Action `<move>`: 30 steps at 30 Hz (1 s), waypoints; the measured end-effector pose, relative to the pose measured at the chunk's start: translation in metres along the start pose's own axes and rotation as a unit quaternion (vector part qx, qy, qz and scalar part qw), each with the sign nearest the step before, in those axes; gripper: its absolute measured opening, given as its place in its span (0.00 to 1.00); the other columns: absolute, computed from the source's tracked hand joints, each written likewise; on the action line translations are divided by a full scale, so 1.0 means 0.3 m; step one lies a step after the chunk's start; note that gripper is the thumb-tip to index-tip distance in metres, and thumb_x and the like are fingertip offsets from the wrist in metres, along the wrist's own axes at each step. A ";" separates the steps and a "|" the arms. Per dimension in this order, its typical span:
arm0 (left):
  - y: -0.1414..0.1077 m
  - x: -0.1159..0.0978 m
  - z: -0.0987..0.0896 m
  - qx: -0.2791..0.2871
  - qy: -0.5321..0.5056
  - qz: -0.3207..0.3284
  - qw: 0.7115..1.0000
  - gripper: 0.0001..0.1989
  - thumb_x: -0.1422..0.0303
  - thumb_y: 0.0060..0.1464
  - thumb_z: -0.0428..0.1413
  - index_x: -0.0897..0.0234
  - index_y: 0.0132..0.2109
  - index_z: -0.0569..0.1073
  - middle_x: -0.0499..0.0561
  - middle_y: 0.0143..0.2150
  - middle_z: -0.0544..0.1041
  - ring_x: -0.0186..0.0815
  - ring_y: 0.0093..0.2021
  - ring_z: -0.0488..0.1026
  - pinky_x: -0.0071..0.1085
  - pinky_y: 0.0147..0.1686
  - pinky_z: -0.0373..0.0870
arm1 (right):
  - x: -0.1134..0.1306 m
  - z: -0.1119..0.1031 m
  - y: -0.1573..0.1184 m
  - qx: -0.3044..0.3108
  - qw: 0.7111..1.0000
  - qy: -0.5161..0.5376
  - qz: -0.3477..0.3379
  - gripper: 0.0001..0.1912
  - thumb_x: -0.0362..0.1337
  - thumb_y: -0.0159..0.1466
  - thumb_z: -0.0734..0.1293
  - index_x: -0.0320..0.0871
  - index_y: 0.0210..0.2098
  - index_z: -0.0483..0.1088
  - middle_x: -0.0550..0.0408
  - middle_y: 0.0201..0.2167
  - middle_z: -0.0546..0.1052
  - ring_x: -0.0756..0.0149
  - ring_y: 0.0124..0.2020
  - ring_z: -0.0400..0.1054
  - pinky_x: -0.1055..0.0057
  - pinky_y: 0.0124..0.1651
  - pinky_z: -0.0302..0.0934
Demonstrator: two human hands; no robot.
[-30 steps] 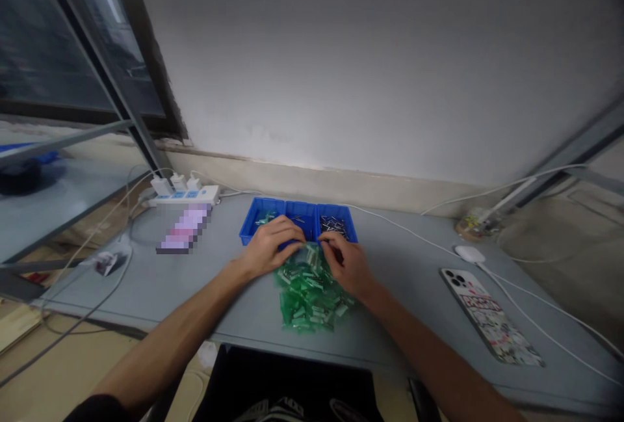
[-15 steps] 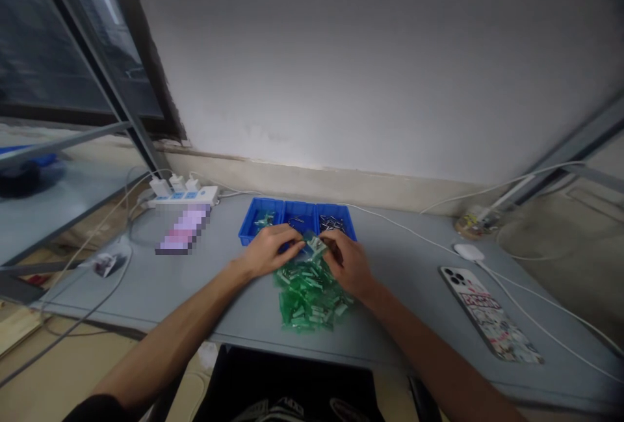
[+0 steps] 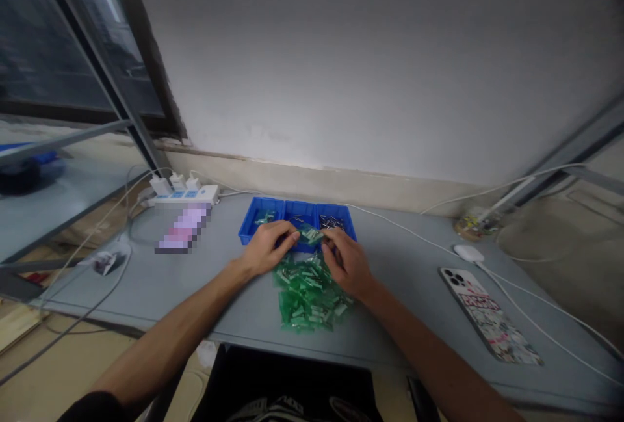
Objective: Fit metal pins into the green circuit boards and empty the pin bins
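Note:
A small green plastic packet (image 3: 311, 235) sits between my hands, just over the front wall of a blue three-compartment parts tray (image 3: 263, 206). My left hand (image 3: 268, 250) pinches its left end, and the fingers of my right hand (image 3: 346, 264) hold its right end. Below my hands, a loose pile of similar green packets (image 3: 307, 298) lies on the grey table (image 3: 390, 337). The tray's left compartment holds small green pieces, and the middle and right ones hold thin metal pins. My hands partly hide the tray's front.
To the left lie a white power strip (image 3: 185, 196) with plugged-in chargers and a pixelated pink object (image 3: 184, 230). To the right are a phone in a patterned case (image 3: 490, 316), a white charging puck (image 3: 468, 253), white cables and a small glass jar (image 3: 480, 224).
The green packet has risen from the top of the pile toward the tray, held between my hands. My hands have shifted slightly toward the tray.

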State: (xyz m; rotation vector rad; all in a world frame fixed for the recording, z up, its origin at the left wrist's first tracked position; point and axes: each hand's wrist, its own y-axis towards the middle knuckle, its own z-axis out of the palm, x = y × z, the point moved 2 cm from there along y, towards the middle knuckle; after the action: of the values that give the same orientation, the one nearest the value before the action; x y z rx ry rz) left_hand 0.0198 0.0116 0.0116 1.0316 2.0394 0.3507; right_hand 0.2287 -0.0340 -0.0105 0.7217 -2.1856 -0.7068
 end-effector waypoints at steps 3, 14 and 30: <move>0.000 -0.001 0.000 0.007 -0.006 0.004 1.000 0.13 0.64 0.68 0.49 0.64 0.36 0.71 0.48 0.32 0.73 0.32 0.33 0.69 0.29 0.37 0.64 | 0.000 0.004 0.001 0.007 1.000 -0.010 -0.002 0.05 0.36 0.69 0.63 0.45 0.44 0.66 0.54 0.36 0.71 0.68 0.31 0.65 0.69 0.35 0.60; -0.002 -0.003 0.014 0.062 0.039 0.031 0.997 0.13 0.59 0.67 0.50 0.64 0.43 0.73 0.48 0.32 0.71 0.32 0.32 0.67 0.30 0.35 0.65 | 0.011 0.004 0.006 0.024 0.999 0.029 -0.014 0.14 0.33 0.70 0.61 0.45 0.27 0.58 0.59 0.25 0.63 0.70 0.27 0.58 0.70 0.31 0.52; 0.000 -0.012 0.016 0.069 -0.002 0.065 0.996 0.09 0.63 0.63 0.55 0.63 0.46 0.75 0.52 0.38 0.77 0.36 0.39 0.74 0.34 0.41 0.70 | 0.035 0.013 0.016 0.057 0.998 0.026 -0.011 0.05 0.37 0.69 0.62 0.45 0.36 0.68 0.56 0.30 0.72 0.70 0.27 0.65 0.72 0.32 0.60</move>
State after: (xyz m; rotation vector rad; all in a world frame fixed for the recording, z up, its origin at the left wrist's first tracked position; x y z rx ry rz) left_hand 0.0248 0.0084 0.0105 1.2514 2.0201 0.2768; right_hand 0.2182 -0.0369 -0.0049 0.8136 -2.1866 -0.5716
